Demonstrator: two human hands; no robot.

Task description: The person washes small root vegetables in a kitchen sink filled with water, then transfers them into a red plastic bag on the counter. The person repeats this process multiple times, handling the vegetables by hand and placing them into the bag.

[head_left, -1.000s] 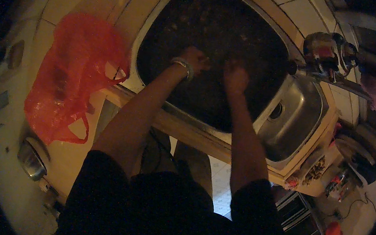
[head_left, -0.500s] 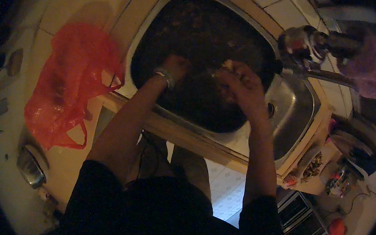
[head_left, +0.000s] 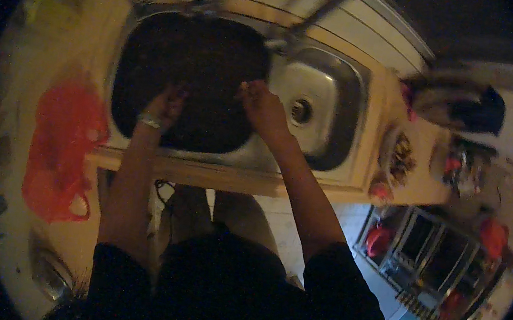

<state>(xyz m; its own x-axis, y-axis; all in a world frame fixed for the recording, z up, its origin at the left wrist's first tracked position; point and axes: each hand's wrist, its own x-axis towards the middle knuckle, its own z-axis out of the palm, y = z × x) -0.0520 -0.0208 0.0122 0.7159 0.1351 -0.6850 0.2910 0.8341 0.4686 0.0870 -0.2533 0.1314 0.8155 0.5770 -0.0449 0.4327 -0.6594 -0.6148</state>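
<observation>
Both hands are over a large dark-filled sink basin (head_left: 219, 43), whose contents are too dim to make out. My left hand (head_left: 167, 105), with a pale band (head_left: 149, 120) round its wrist, is low in the basin's near part. Its fingers look loosely apart, though blurred, and no held thing shows. At the basin's right edge, close to the divider, is my right hand (head_left: 263, 109). Its fingers are curled together; whatever they pinch is too small and dark to name. Right of it lies a smaller steel basin (head_left: 311, 84) with a round drain (head_left: 301, 111).
A red plastic bag (head_left: 63, 152) lies on the counter at the left, above a metal dish (head_left: 53, 279). A tap (head_left: 287, 43) stands behind the divider. At the right are a plate of small brownish pieces (head_left: 401, 159) and a metal rack (head_left: 427, 259) below the counter.
The view has swung to the right, so more of the steel basin and rack shows. My right hand has moved from over the dark basin to its right edge.
</observation>
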